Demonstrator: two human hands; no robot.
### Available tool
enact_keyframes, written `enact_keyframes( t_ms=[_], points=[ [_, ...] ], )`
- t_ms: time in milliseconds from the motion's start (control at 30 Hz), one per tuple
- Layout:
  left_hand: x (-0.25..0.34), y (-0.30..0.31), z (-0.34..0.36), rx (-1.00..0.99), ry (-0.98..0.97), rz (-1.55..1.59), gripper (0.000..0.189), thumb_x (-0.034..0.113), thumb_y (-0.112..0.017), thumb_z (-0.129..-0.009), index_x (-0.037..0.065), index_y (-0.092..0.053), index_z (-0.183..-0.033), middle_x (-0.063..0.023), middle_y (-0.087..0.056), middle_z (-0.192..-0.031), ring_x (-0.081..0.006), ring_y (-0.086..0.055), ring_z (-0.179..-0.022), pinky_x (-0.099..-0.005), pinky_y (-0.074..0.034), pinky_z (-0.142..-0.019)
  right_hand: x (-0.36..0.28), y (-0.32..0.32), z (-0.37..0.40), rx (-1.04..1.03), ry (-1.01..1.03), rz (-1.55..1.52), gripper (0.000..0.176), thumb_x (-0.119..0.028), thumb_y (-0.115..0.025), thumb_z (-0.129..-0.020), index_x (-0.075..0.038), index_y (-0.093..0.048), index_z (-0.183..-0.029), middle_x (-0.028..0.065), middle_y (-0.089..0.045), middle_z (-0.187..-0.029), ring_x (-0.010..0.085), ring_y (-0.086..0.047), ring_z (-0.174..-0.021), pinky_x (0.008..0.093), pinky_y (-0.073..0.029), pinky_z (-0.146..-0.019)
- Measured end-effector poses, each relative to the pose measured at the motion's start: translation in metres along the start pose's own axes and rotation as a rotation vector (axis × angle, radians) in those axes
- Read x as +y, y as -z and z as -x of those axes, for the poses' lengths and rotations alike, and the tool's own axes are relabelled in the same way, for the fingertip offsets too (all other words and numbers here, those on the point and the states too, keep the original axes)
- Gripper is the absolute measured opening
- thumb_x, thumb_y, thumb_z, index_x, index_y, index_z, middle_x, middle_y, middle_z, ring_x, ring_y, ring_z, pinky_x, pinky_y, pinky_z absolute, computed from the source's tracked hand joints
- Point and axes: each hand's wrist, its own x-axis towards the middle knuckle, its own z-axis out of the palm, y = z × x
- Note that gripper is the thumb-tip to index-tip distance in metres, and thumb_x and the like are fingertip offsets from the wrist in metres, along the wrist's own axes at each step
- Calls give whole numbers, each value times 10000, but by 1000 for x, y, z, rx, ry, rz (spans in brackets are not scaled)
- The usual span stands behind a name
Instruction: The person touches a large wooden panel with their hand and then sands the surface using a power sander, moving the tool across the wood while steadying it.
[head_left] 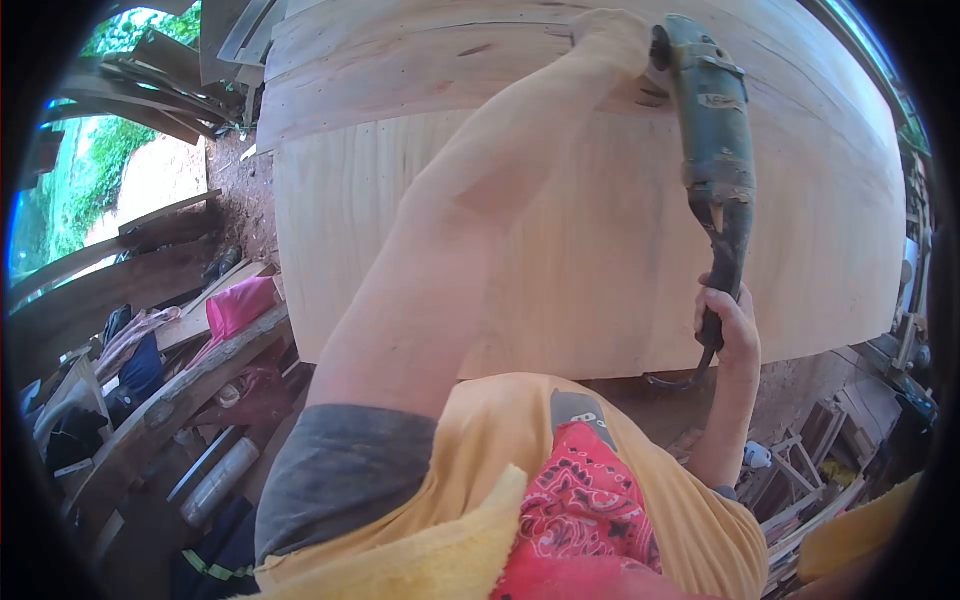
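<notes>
A large angle grinder (716,125) with a worn blue-green body lies lengthwise over the far right part of a pale wooden panel (480,240). My right hand (735,318) is wrapped round its black rear handle, near the panel's close edge. Stretched far forward, my left hand (610,42) is closed at the side of the grinder's head, by the black collar of its side handle. The fingers of that hand show only in part. Whatever disc sits under the head is hidden.
Darker boards (400,60) form the panel's far part. At left, a rough plank (180,380) carries cloths and a pink bag (240,305). Wood scraps (805,465) lie at lower right. The grinder's cord (680,382) hangs at the panel's near edge.
</notes>
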Motion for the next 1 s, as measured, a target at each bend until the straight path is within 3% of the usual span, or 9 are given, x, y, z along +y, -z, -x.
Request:
enact_keyframes(
  t_ms=[133,333,500,533,567,600,767,900,1000],
  points=[
    [-23,-7,-26,-11,42,-21,253,160,-615,-913,114,-790,-1089,-150,-761,-1133,-328,-725,-1085,-456,-585,-899,-7,-10,-15,-26,45,22,325,-139,-654,-890,47,-565,-1140,68,-604,-718,161,-595,-516,283,-476,-462],
    [-121,20,-15,9,175,-117,251,161,-609,-930,127,-792,-1098,-130,-765,-1145,-315,-722,-1103,-447,-582,-911,-26,-72,-62,-175,27,128,332,-199,-687,-893,24,-581,-1115,44,-595,-706,139,-585,-512,286,-490,-469],
    [-227,61,42,-72,361,-261,246,172,-640,-872,79,-794,-1041,-180,-760,-1098,-346,-726,-1068,-467,-584,-898,-54,-161,-73,-268,-36,245,313,-269,-733,-866,-39,-599,-1030,15,-569,-720,121,-573,-543,284,-479,-482],
    [-218,98,69,-107,467,-262,242,156,-643,-859,60,-790,-1027,-200,-757,-1077,-356,-729,-1049,-467,-588,-886,-58,-182,-78,-311,-31,276,307,-290,-743,-858,-63,-594,-1002,9,-561,-728,117,-563,-552,284,-474,-488],
    [-269,79,76,-48,513,-293,231,151,-661,-846,54,-788,-1013,-206,-756,-1066,-360,-731,-1037,-462,-590,-882,-62,-203,-82,-352,-24,306,303,-310,-753,-850,-87,-589,-973,4,-553,-736,113,-553,-561,283,-470,-494],
    [-250,118,101,-46,430,-238,263,155,-678,-822,26,-767,-1033,-248,-738,-1065,-404,-714,-1024,-476,-567,-887,-67,-221,-86,-408,-29,336,323,-319,-760,-836,-87,-584,-975,10,-551,-763,115,-546,-604,300,-473,-523],
    [-364,132,156,-95,806,-335,319,180,-687,-855,74,-760,-1147,-209,-730,-1198,-369,-692,-1161,-475,-556,-953,-86,-289,-110,-565,81,400,352,-351,-772,-811,-81,-591,-944,39,-565,-827,131,-550,-660,312,-477,-569],
    [-352,131,146,-74,819,-334,313,160,-689,-841,69,-761,-1131,-211,-736,-1174,-368,-702,-1136,-470,-563,-936,-91,-282,-118,-573,55,407,408,-405,-791,-779,-102,-585,-958,15,-552,-817,102,-537,-666,290,-467,-572],
    [-313,109,96,-79,613,-316,292,143,-684,-828,66,-768,-1096,-219,-743,-1125,-374,-715,-1082,-468,-568,-914,-96,-240,-106,-466,35,378,387,-382,-787,-792,-97,-587,-961,10,-547,-798,102,-525,-641,286,-453,-550]
  ],
)
